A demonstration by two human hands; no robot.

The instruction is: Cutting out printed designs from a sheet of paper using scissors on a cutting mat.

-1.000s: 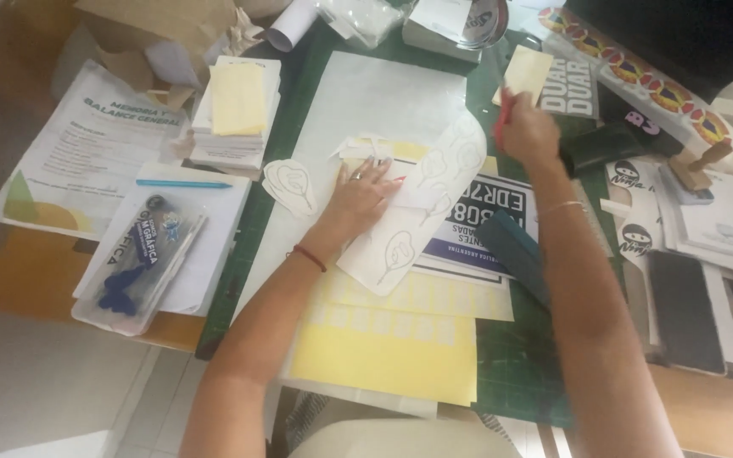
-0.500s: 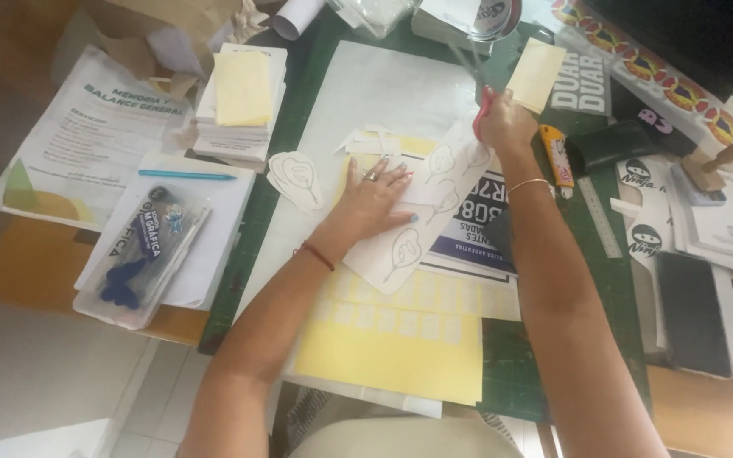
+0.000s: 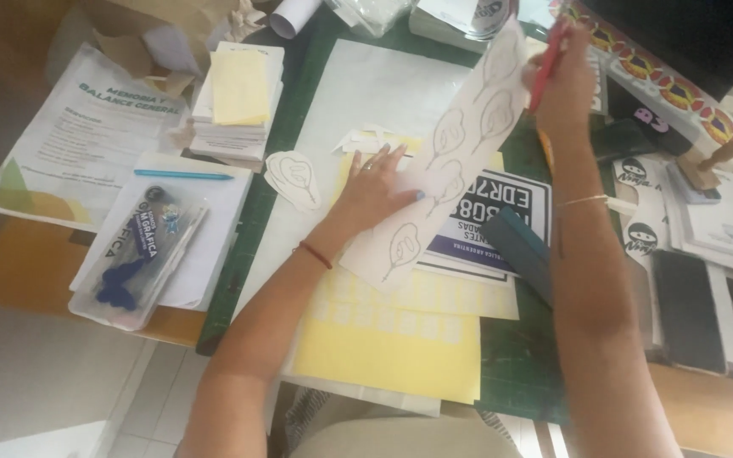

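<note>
A long white paper strip (image 3: 451, 161) printed with outlined leaf-like figures runs slantwise across the middle of the desk, from about seven o'clock up toward one o'clock. The left hand (image 3: 375, 188) lies flat on it near its lower half, fingers (image 3: 388, 157) spread and pressing down, the thumb pointing toward three o'clock across the paper. The upper end of the strip rises off the surface and meets the right hand (image 3: 566, 80), whose fingers are closed around a red pen-like tool (image 3: 546, 72); whether they also pinch the strip's edge cannot be told. At nine o'clock from the left hand lies a single cut-out figure (image 3: 293, 178), apart from the strip. Under the strip sit a large white sheet (image 3: 358, 93) and, toward six o'clock, a yellow backing sheet (image 3: 388, 348), all on a green cutting mat (image 3: 519, 365). A dark printed card (image 3: 489, 220) shows at three o'clock of the left hand, with a blue-grey block (image 3: 519, 250) just beside it. At the desk's nine o'clock side lie a printed leaflet (image 3: 69, 136), a blue pen (image 3: 184, 175) and a clear packet with blue tools (image 3: 137, 263); a stack of yellow-topped pads (image 3: 235, 97) sits toward eleven o'clock. The wooden desk edge (image 3: 36, 271) borders pale floor tiles (image 3: 44, 390).
</note>
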